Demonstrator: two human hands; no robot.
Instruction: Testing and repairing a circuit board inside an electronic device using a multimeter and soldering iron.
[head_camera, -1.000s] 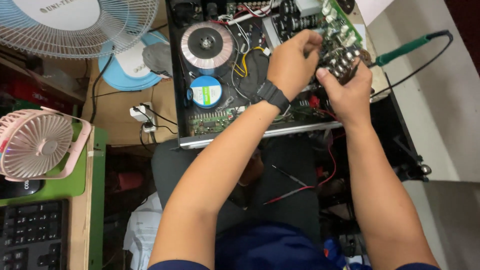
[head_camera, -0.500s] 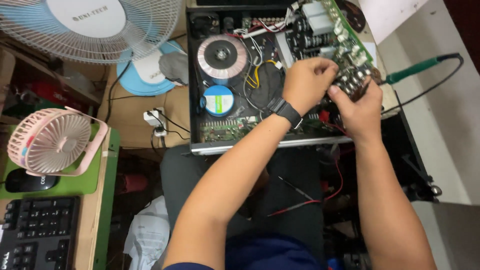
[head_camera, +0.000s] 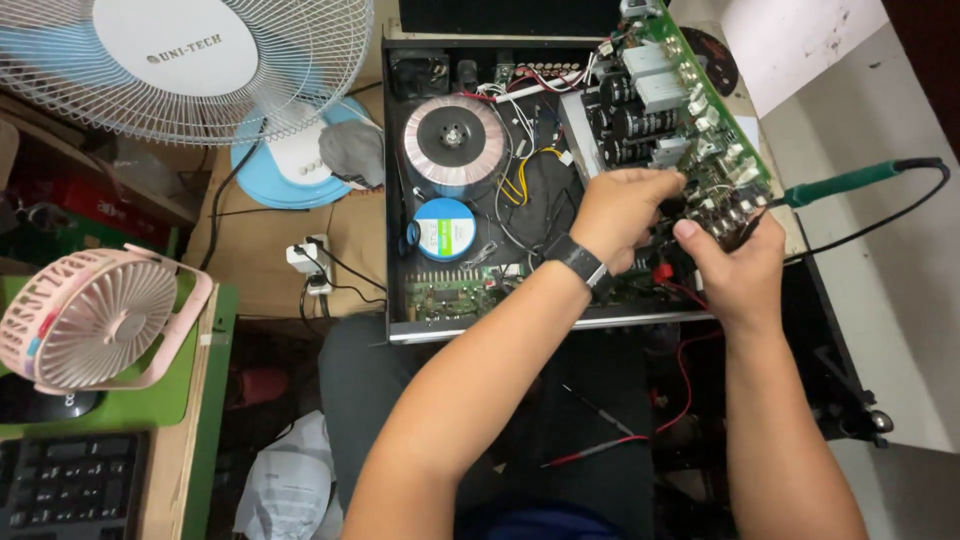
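My left hand (head_camera: 622, 212) and right hand (head_camera: 735, 262) both close their fingers on the near end of the green circuit board (head_camera: 690, 120), whose long axis runs far-left from them. It tilts up from the open black metal chassis (head_camera: 395, 180); a coppery toroidal transformer (head_camera: 452, 140) lies left.
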